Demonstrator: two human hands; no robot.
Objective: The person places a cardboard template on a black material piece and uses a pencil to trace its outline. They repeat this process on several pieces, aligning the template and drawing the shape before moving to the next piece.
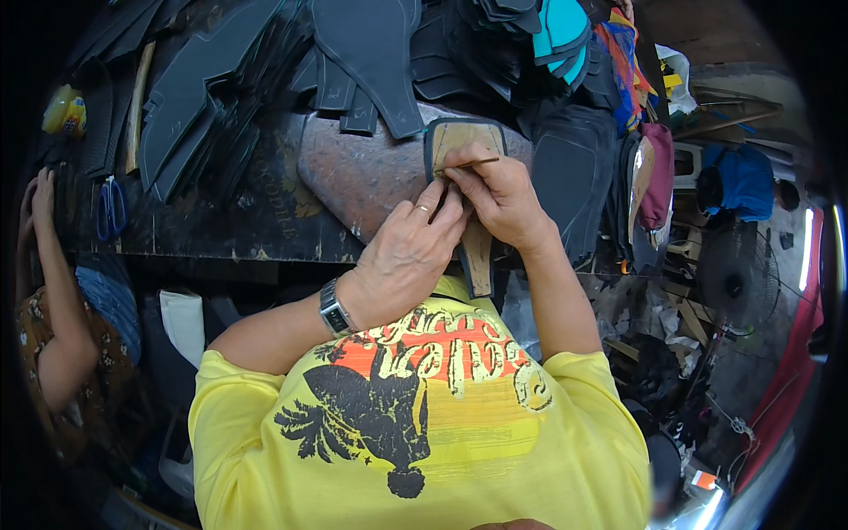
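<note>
A tan pattern piece (478,252) lies on a slightly larger black sheet piece (428,146), whose dark edge shows around it. Fingers pressed together, my left hand (408,245) holds the pattern down near its middle, a watch on the wrist. Between the thumb and fingers of my right hand (505,196) is a thin brown pencil-like stick (481,162); its tip is hidden by the fingers. Both hands meet over the pattern. Beneath them sits a reddish-brown slab (353,172), and the pattern's narrow end hangs past the table edge towards me.
Stacks of black cut pieces (364,44) cover the dark table (265,234), with turquoise pieces (563,40) at the back. Blue-handled scissors (112,208) lie at left, near a co-worker's arm (62,309). A fan (735,281) and scraps stand beyond the right side.
</note>
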